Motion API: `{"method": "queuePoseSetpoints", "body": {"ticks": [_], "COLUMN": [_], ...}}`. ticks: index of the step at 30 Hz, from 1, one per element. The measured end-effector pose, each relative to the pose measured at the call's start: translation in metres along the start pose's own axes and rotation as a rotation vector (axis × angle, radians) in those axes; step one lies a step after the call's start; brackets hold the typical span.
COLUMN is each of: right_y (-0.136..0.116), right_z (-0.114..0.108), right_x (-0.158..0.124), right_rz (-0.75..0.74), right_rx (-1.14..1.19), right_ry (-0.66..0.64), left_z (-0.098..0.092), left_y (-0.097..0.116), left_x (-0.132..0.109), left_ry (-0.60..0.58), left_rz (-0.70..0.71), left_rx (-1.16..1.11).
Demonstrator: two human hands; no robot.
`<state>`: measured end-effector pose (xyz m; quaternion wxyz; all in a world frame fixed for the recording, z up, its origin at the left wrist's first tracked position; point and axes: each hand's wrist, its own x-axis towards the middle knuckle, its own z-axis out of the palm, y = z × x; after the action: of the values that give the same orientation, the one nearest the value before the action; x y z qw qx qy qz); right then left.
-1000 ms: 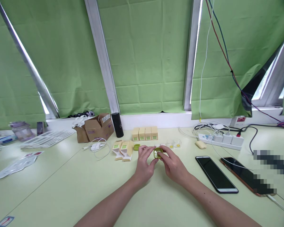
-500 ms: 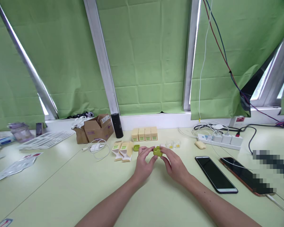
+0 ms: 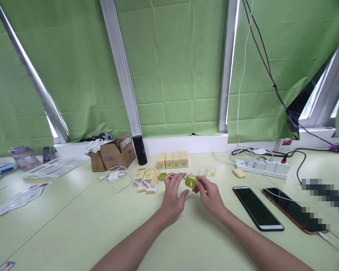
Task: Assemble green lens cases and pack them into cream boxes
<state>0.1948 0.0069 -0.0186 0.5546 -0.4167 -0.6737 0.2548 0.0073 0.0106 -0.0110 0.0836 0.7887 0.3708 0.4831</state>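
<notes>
Between thumb and fingers, my right hand (image 3: 210, 194) grips a small olive-green case (image 3: 191, 181) with rounded corners, held tilted above the table. A pale mark or slot shows on its near side. My left hand (image 3: 173, 194) is just left of it, open, thumb and fingers apart and not touching the case. Behind my left fingertips another small green piece (image 3: 162, 176) lies on the table, partly hidden. Beside that stand two opened cardboard boxes (image 3: 146, 180). Small clear containers (image 3: 207, 172) with yellow bits sit beyond my right hand.
Several closed small boxes (image 3: 172, 160) stand in a row at the back, near a black cylinder (image 3: 139, 149) and a brown carton (image 3: 118, 152). Rightward are a cream case (image 3: 238, 172), a power strip (image 3: 262, 168) and two phones, one white-edged (image 3: 258, 208), one brown-edged (image 3: 293, 209).
My left hand has let go of the green case and drawn slightly left with fingers spreading. The case, now in my right hand alone, has shifted a little right and turned.
</notes>
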Motion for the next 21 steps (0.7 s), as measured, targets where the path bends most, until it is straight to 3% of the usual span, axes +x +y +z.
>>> {"method": "queuePoseSetpoints", "body": {"ticks": [5, 9, 15, 21], "right_y": [0.003, 0.004, 0.003, 0.019], "right_z": [0.004, 0.006, 0.001, -0.003], "right_x": [-0.002, -0.003, -0.002, 0.001], "right_rz": [0.017, 0.019, -0.001, -0.099], "right_rx": [0.016, 0.030, -0.009, -0.375], "right_ry": [-0.042, -0.065, -0.050, -0.008], "left_z": [0.001, 0.001, 0.000, -0.001], "left_y": [0.001, 0.000, 0.000, -0.002], "left_x": [-0.001, 0.000, 0.004, 0.010], "left_ry": [-0.055, -0.028, 0.016, 0.109], "left_rz": [0.115, 0.134, -0.030, -0.234], "left_rx": [0.091, 0.095, -0.015, -0.175]}}
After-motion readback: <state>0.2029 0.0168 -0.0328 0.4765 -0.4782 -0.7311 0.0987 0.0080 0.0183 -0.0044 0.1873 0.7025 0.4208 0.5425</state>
